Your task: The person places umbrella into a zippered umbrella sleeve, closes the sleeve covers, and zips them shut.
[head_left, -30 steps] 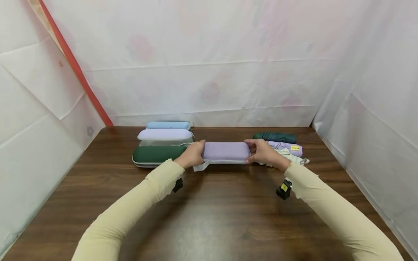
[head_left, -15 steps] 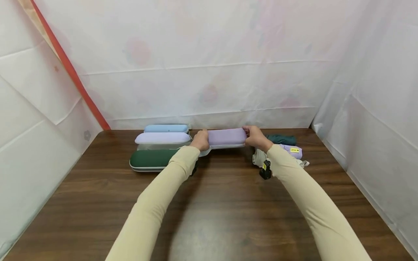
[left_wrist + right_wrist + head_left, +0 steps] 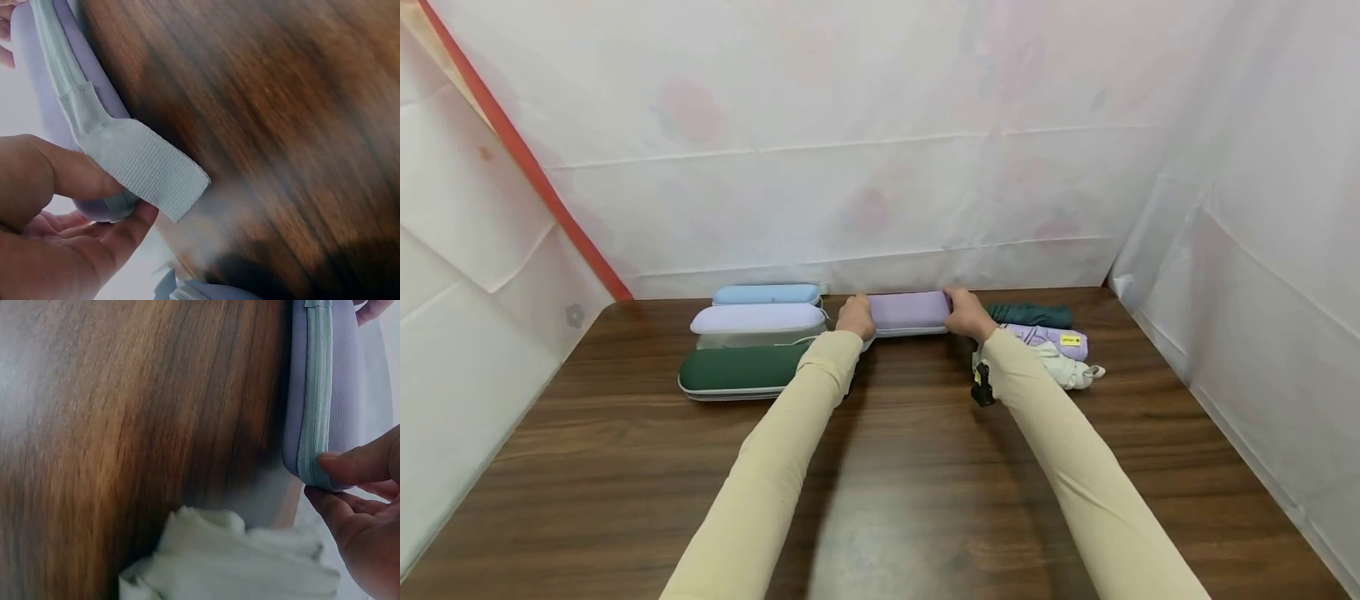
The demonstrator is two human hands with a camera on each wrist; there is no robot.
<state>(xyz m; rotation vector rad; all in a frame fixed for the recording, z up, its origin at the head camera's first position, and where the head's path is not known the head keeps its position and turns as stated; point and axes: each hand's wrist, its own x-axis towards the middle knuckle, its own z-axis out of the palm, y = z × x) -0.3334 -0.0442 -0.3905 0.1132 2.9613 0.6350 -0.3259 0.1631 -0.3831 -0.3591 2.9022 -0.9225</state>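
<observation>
A purple zippered case [image 3: 910,312] lies lengthwise between my hands, close to the table's back edge. My left hand [image 3: 855,317] grips its left end. In the left wrist view a pale fabric tab [image 3: 153,165] juts from the zip beside the thumb. At the other end my right hand [image 3: 967,314] pinches the case; the thumb presses near the grey-green zip [image 3: 315,412] in the right wrist view. Whether the underside fully touches the wood cannot be told.
Left of the case lie a light blue case [image 3: 766,294], a lavender case [image 3: 758,317] and a dark green case [image 3: 743,368]. Folded umbrellas sit at right: dark green [image 3: 1032,315], purple [image 3: 1052,339] and pale green [image 3: 1067,368]. A white curtain [image 3: 865,167] hangs behind the table [image 3: 910,442].
Both hands have carried the purple case away from me, toward the back of the table, and lowered it there. The head view has shifted slightly.
</observation>
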